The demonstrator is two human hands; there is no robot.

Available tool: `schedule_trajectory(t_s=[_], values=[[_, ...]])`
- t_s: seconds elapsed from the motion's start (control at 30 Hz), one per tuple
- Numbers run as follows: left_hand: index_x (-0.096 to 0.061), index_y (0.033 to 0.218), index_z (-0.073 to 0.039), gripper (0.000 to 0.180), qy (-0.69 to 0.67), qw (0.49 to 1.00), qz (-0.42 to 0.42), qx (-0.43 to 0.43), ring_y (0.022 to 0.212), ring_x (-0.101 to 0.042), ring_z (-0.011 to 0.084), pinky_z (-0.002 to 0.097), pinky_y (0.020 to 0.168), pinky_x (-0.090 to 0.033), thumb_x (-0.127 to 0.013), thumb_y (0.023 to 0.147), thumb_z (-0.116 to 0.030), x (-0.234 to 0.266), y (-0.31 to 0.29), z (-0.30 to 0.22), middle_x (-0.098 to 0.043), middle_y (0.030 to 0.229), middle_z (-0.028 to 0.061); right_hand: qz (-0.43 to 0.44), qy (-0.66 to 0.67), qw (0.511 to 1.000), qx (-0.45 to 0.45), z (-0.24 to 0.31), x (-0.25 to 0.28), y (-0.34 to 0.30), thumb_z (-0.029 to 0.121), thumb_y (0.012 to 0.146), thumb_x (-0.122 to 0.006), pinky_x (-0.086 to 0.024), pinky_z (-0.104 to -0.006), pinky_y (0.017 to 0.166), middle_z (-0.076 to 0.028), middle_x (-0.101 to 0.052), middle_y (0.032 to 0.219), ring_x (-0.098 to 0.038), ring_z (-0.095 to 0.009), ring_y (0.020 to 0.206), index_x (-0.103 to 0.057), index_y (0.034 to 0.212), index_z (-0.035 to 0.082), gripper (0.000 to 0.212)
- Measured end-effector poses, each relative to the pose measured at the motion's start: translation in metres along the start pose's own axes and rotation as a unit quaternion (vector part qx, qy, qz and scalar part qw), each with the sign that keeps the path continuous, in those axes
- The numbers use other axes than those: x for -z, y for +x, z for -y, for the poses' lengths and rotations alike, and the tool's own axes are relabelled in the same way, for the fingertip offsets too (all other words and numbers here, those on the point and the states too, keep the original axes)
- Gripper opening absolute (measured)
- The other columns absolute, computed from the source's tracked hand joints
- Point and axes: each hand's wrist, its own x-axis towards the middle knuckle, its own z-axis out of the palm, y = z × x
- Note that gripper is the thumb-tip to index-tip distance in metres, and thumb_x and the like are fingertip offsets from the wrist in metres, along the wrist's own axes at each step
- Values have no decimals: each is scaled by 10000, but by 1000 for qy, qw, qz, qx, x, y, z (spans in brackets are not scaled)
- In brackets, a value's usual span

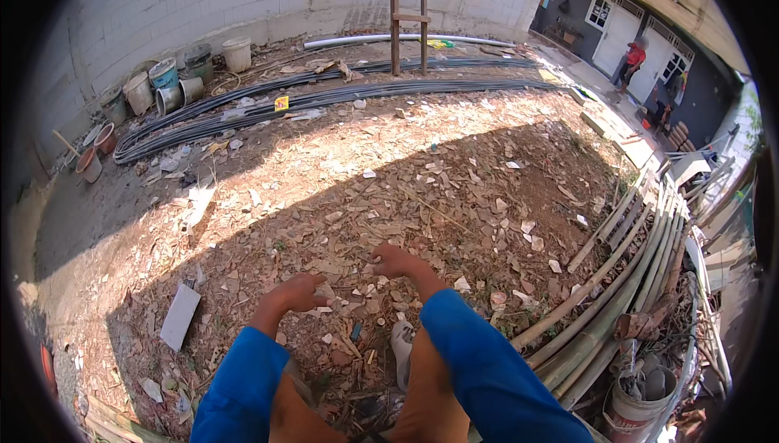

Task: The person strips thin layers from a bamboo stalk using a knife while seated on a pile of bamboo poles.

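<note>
Both my hands hang in front of me above ground strewn with dry leaves and broken tile pieces. My left hand (299, 292) points its fingers inward to the right, parted and holding nothing. A short gap away, my right hand (399, 263) is a little farther forward, its fingers loosely bent toward the left, with nothing visible in them. Neither hand touches anything. The nearest sizeable thing on my left is a pale grey block (180, 317) lying on the soil. My shoe (402, 352) shows beneath the right forearm.
Bamboo poles (625, 281) are piled along the right, with a dirty bucket (639, 401) near them. Black bars (324, 101) lie in long bundles before the block wall. A wooden ladder (395, 17) stands there; several buckets (164, 74) sit left. A person (632, 60) stands near the house.
</note>
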Motion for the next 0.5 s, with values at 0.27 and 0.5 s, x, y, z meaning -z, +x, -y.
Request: schedule_trajectory(t_s=[0.27, 0.5], values=[[-465, 1507, -36, 790, 35, 998, -33, -38, 1304, -560, 397, 483, 1080, -456, -736, 911, -477, -6, -4, -6, -611, 1359, 253, 85, -10, 996, 12, -5, -5, 22, 367, 906, -746, -427, -490, 1099, -166, -519, 1417, -493, -367, 1333, -607, 1370, 76, 565], [-457, 1523, -59, 805, -1, 999, -23, -27, 1299, -566, 407, 477, 1080, -460, -745, 889, -463, -2, -22, -11, -624, 1352, 260, 77, -32, 996, -12, -27, -9, 20, 372, 921, -741, -441, -499, 1080, -161, -516, 1419, -501, -361, 1322, -606, 1358, 76, 544]])
